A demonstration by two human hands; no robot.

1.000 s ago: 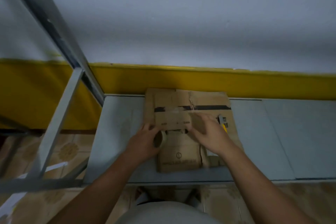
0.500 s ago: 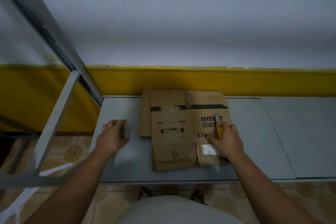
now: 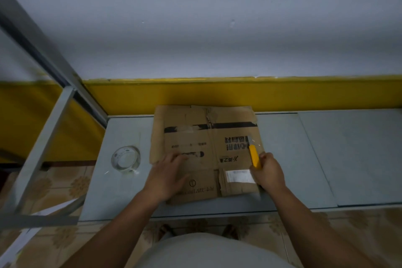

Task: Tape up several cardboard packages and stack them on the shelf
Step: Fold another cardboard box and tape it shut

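Flattened cardboard box (image 3: 202, 137) lies mid-shelf (image 3: 304, 159), reaching the rear edge. Left hand (image 3: 167, 177) rests flat on it, fingers straight, holding nothing. Right hand (image 3: 269, 174) fingers curl round a yellow utility knife (image 3: 254, 156) over the box's right side. Clear tape roll (image 3: 125, 159) lies near the shelf's left edge.

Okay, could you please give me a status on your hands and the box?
Left hand flat on the flattened cardboard box. Right hand grips yellow utility knife. Tape roll apart, to its left.
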